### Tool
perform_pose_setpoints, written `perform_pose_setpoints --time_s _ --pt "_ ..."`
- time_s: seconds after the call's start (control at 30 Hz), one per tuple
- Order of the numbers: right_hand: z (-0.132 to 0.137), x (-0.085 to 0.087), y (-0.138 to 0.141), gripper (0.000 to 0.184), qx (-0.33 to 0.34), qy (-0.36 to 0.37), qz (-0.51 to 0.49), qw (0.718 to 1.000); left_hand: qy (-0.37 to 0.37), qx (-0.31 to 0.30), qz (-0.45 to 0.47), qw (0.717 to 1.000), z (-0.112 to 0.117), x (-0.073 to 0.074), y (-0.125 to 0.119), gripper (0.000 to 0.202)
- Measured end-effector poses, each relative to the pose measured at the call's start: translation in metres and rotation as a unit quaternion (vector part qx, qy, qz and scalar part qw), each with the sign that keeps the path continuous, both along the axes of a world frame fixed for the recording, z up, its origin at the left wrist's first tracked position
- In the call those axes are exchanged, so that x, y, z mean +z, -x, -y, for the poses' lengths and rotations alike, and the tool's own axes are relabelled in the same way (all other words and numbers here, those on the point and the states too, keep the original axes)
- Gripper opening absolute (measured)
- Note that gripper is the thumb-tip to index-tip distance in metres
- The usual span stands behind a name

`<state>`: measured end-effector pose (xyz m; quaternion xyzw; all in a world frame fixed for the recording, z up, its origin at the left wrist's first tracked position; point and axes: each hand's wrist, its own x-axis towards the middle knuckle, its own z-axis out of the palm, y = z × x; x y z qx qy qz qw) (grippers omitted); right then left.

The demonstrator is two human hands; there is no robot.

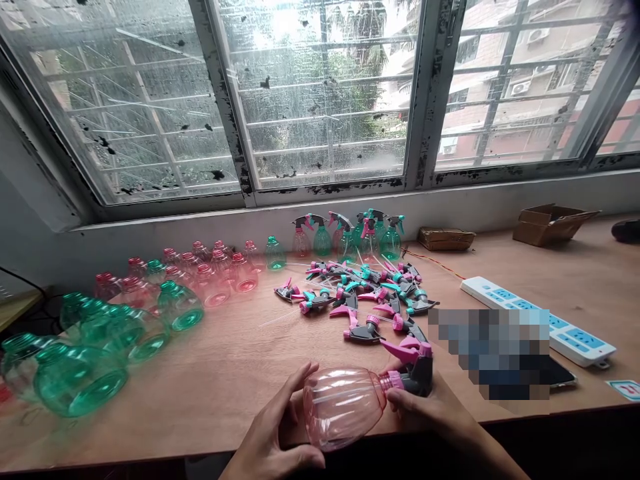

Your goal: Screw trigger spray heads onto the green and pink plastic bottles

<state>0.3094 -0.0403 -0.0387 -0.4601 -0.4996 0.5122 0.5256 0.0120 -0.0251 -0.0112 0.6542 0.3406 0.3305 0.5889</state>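
Note:
A clear pink spray bottle point(344, 408) lies on its side in the air at the table's front edge, its base to the left. My left hand point(280, 427) is wrapped round the base end. At the neck, my right hand point(434, 404) grips the pink collar of a grey and pink trigger sprayer point(419, 371), which sits on the bottle's mouth. Whether the collar is fully screwed down I cannot tell. Just beyond my hands lies a heap of loose trigger sprayers point(364, 331), grey with pink or teal parts, their thin tubes pointing in different directions.
Open green bottles point(83, 380) and pink bottles point(213, 285) stand on the left of the wooden table point(210, 413). Several bottles with sprayers point(323, 239) line the window wall. To the right are a power strip point(537, 320), a pixelated phone-like object point(560, 373) and an open cardboard box point(543, 227).

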Motion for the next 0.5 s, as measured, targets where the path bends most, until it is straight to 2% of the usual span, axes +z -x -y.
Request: perform_pose_setpoints --time_s 0.17,0.37,0.5 --pt "0.0006 -0.0001 0.0008 0.041 -0.004 0.006 -0.013 1.000 -0.045 0.008 -0.055 0.997 -0.0017 -0.0014 0.0025 0.094" --pt "0.0010 0.0019 0.0012 0.040 -0.006 0.015 -0.015 1.000 -0.062 0.035 -0.109 0.991 0.0015 -0.0003 0.0033 0.104" --pt "0.0005 0.0007 -0.0005 0.038 0.005 0.009 0.004 1.000 -0.057 0.034 -0.065 0.996 0.0032 0.0071 0.0006 0.079"
